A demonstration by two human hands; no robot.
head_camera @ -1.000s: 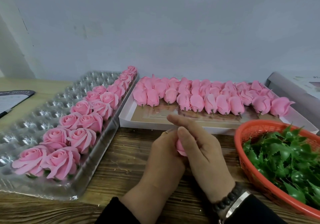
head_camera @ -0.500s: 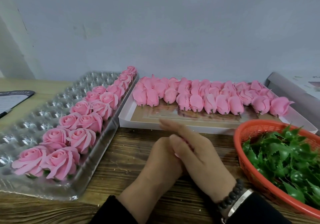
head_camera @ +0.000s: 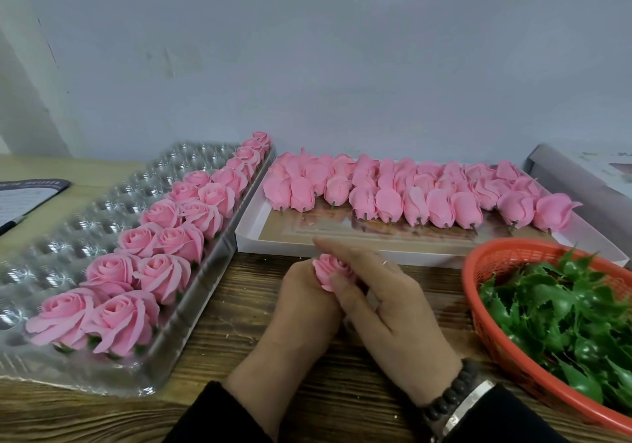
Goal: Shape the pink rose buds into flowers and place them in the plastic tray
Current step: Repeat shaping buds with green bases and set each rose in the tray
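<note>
- Rose bud (head_camera: 331, 269) now shows plainly between the two hands, spiral centre up; 0.5 s ago the right hand covered it almost wholly, and 1.0 s ago only a pink sliver peeked out low between the palms.
- Reading: the outer petals look partly spread, so the bud is probably midway from bud to flower. It is not yet in the tray.
- Left hand (head_camera: 304, 305): fingers curled round the lower part of the bud, gripping it from below and from the left, wrist resting low over the table (head_camera: 219, 309).
- Right hand (head_camera: 386, 302): has slid rightward off the top of the bud. The fingers lie fairly straight, thumb pressed on the near right side of the petals, index finger stretched behind the bud. Whether this is a true pinch or only a press I cannot tell; the contact is partly hidden.
- Right wrist carries a dark bead bracelet (head_camera: 448, 393) and a metal band.
- Outward, left: plastic tray (head_camera: 44, 247) holds two rows of shaped flowers (head_camera: 164, 268) along its right side; the cells to the left stand unfilled.
- Outward, behind: white flat box (head_camera: 260, 237) with unshaped buds (head_camera: 410, 192) lying in rows.
- Outward, right: orange basket (head_camera: 492, 336) of green leaf parts (head_camera: 561, 309), near the right hand but apart from it.
</note>
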